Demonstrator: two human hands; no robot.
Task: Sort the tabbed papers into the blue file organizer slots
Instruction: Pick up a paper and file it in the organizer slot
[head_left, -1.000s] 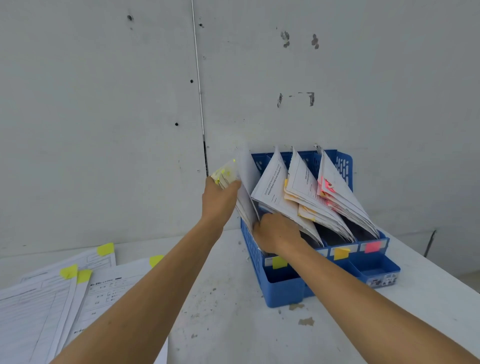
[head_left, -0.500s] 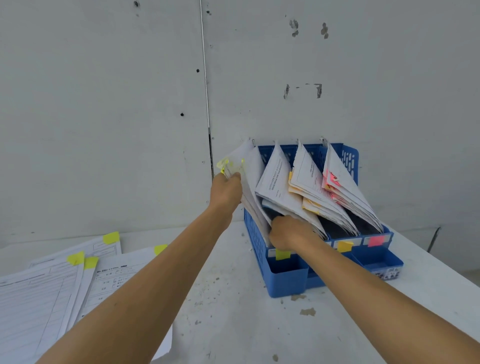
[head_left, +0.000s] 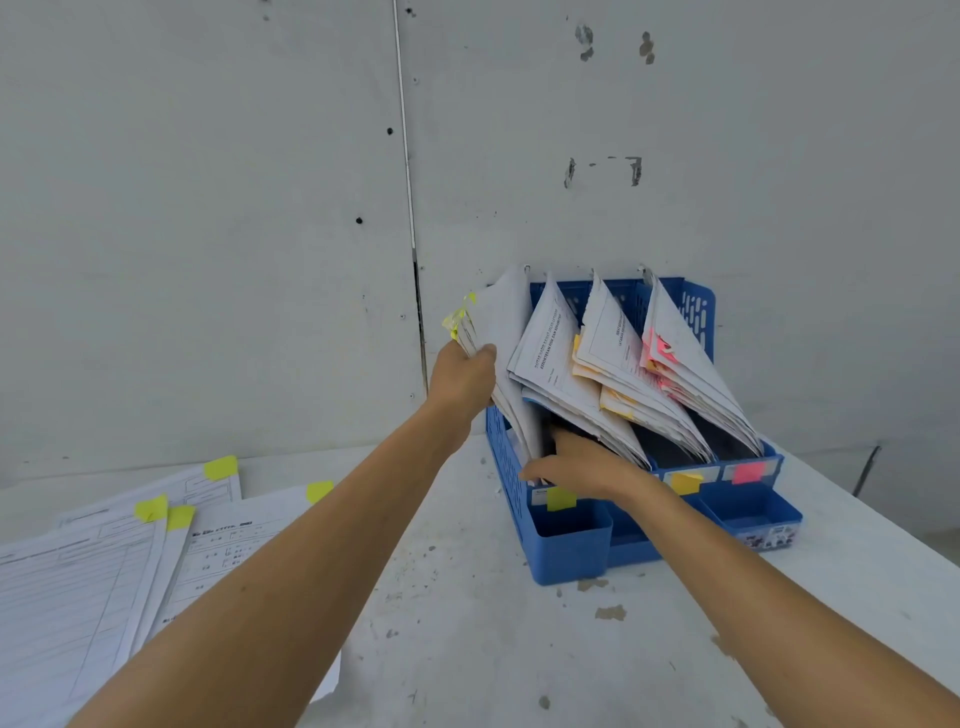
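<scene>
While the left hand (head_left: 462, 376) clamps yellow-tabbed papers (head_left: 498, 325) in the leftmost slot of the blue file organizer (head_left: 571, 540), the right hand (head_left: 587, 465) reaches in beside them; its fingers are hidden, grip unclear, perhaps loose.

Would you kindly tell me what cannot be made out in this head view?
Head view, right hand: its grip, hidden among filed papers.
Head view, yellow-tabbed stack in the left hand: lower edge, hidden inside the blue organizer.
Head view, loose papers: cut off by the left edge.
Head view, their print: too small.

organizer (head_left: 571, 540) against wall (head_left: 208, 208) — loose papers (head_left: 104, 571) left, on table (head_left: 493, 649)
</scene>
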